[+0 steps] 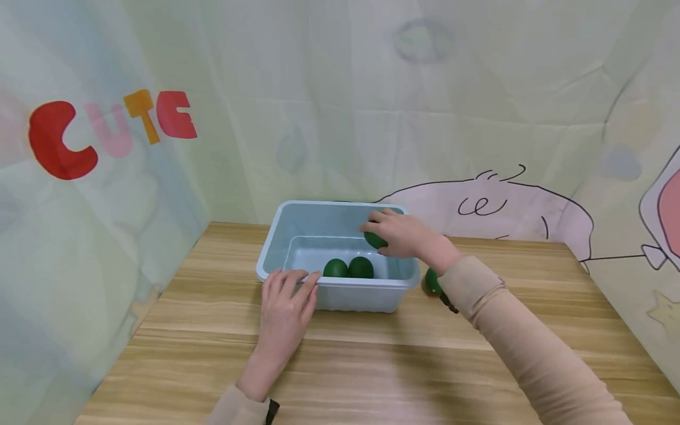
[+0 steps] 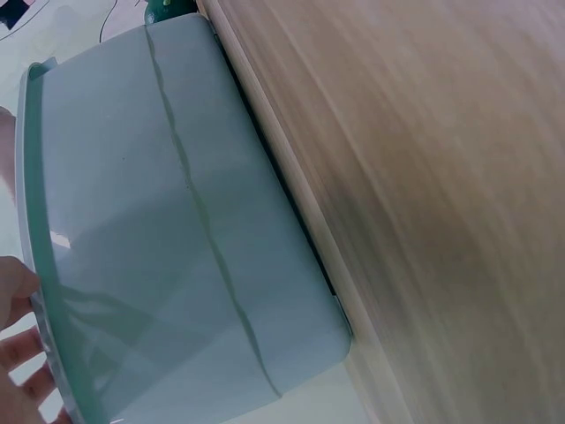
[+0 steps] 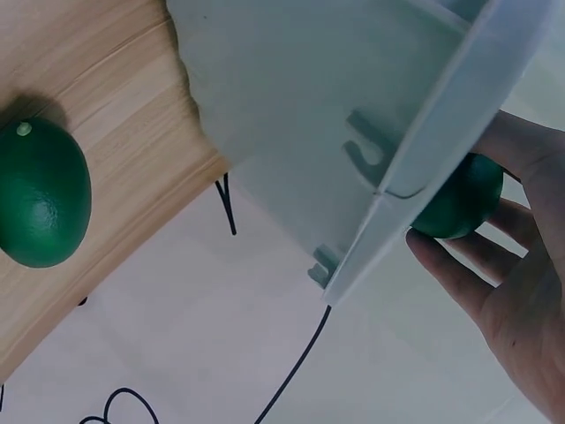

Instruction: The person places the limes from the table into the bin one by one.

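Observation:
A light blue plastic bin (image 1: 340, 295) stands on the table, with two green avocados (image 1: 361, 268) lying inside near its front wall. My left hand (image 1: 284, 307) holds the bin's near rim at the left, fingers hooked over the edge; in the left wrist view part of the left hand (image 2: 19, 353) shows at that rim. Over the bin's right side, my right hand (image 1: 401, 233) grips another avocado (image 1: 375, 239) between thumb and fingers. The right wrist view shows that avocado (image 3: 459, 199) partly behind the rim, with the right hand (image 3: 521, 256) around it.
One more avocado (image 3: 42, 194) lies on the wooden table (image 1: 340, 366), just right of the bin and partly covered by the right sleeve (image 1: 526, 330) in the head view. A printed curtain (image 1: 319, 118) hangs behind the table and along its sides.

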Action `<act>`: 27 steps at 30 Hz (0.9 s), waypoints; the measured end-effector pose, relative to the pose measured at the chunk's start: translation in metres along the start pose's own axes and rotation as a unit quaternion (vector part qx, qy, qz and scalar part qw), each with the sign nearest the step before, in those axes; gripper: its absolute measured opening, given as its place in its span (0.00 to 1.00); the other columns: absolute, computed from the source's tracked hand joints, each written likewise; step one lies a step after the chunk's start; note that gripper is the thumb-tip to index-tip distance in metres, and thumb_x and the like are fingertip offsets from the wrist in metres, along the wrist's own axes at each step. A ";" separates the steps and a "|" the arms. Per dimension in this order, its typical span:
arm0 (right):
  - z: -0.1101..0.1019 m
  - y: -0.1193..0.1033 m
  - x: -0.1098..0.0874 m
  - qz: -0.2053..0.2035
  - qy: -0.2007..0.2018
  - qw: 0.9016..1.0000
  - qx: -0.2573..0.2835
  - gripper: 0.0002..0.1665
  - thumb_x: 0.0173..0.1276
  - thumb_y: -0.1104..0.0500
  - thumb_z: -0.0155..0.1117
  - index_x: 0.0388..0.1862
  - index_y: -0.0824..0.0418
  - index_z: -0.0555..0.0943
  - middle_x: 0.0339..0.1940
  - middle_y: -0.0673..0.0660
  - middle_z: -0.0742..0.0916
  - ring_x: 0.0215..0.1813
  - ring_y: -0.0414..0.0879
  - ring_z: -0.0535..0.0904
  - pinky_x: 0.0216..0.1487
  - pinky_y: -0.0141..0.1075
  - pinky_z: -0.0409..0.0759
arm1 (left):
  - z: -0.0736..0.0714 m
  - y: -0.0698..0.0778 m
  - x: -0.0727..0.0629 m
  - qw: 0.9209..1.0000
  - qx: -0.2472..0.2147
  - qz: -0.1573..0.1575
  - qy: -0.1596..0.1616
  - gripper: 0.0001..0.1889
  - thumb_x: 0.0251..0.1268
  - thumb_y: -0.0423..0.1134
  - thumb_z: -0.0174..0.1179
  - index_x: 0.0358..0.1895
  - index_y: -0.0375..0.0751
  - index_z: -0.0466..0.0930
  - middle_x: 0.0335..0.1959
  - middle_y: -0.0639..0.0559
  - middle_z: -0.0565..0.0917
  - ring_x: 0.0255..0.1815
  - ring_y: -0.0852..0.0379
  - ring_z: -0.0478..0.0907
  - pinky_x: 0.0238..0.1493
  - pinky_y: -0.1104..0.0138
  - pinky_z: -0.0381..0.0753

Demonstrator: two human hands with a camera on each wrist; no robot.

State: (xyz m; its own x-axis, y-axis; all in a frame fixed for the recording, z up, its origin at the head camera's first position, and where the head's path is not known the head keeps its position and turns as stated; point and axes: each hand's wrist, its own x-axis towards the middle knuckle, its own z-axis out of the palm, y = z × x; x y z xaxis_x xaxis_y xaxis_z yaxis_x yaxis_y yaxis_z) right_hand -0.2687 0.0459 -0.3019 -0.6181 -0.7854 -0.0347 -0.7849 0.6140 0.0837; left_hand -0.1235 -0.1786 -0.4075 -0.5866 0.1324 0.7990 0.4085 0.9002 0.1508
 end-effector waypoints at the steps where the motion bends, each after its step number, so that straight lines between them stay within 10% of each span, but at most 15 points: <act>1: 0.000 0.001 0.000 -0.001 0.000 1.000 0.001 0.31 0.63 0.55 0.67 0.66 0.54 0.73 0.61 0.57 0.77 0.64 0.56 0.72 0.54 0.49 0.81 | 0.000 0.000 0.000 1.000 0.001 -0.002 -0.002 0.12 0.60 0.35 0.62 0.47 0.42 0.85 0.41 0.45 0.82 0.48 0.45 0.75 0.61 0.45 0.68; 27: 0.012 0.012 -0.005 0.006 -0.033 0.999 0.006 0.30 0.61 0.56 0.69 0.63 0.58 0.74 0.59 0.60 0.78 0.59 0.56 0.74 0.56 0.49 0.79 | 0.003 -0.001 -0.002 1.000 0.002 0.006 0.006 0.12 0.60 0.35 0.62 0.47 0.42 0.85 0.41 0.46 0.82 0.47 0.45 0.75 0.61 0.44 0.68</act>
State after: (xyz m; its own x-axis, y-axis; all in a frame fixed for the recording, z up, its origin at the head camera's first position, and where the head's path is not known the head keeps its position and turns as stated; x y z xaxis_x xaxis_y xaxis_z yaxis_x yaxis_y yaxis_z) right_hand -0.2755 0.0578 -0.3132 -0.6280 -0.7719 -0.0990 -0.7782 0.6238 0.0733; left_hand -0.1253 -0.1786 -0.4107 -0.5737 0.1377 0.8074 0.4128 0.9001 0.1397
